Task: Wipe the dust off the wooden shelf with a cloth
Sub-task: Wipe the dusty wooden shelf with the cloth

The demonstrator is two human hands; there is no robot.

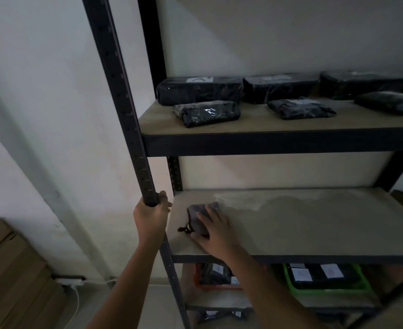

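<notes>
A bare wooden shelf board (314, 224) sits in a black metal rack, with a pale dusty patch along its back. A grey cloth (199, 213) with a black loop at its near end lies at the board's left end. My right hand (215, 230) presses flat on the cloth, fingers spread over it. My left hand (151, 213) is wrapped around the rack's front left post (124, 103), level with the board.
The upper shelf (267, 124) holds several dark wrapped packages (206, 112). Below the board stand a red basket (217, 276) and a green basket (326, 279) with labelled packs. Cardboard boxes (8, 269) are stacked at the left, beside a white cable (77, 298) on the floor.
</notes>
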